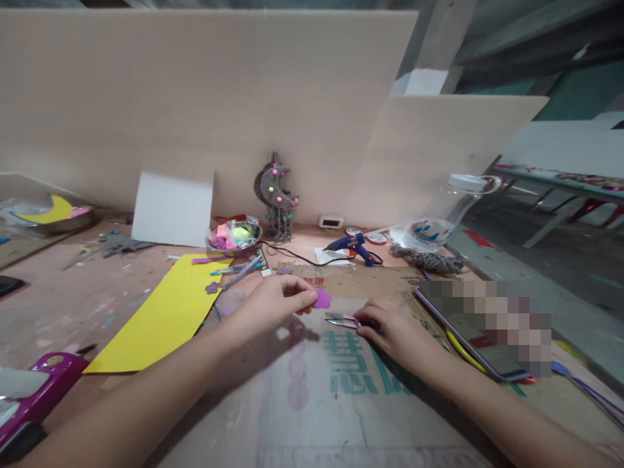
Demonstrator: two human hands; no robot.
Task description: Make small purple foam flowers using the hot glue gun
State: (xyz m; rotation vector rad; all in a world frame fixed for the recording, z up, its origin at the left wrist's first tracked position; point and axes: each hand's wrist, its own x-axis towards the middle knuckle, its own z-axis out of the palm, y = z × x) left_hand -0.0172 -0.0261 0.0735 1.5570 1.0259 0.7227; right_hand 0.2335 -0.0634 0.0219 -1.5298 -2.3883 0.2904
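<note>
My left hand point(277, 300) is raised a little over a flattened cardboard sheet point(312, 390) and pinches a small purple flower-shaped cutout point(322, 299) between thumb and fingers. My right hand point(390, 330) rests on the cardboard just to the right, fingers closed round the handle of small snips point(342, 319), whose blades point left, just below the cutout.
A yellow foam sheet point(163, 315) lies left, with pens point(238, 270) and a metal bowl of coloured bits point(234, 235) behind. A moon ornament point(275, 192), blue glue gun point(351, 247), twine point(429, 260), a tablet point(480, 331) and a magenta tool point(34, 390) surround the work area.
</note>
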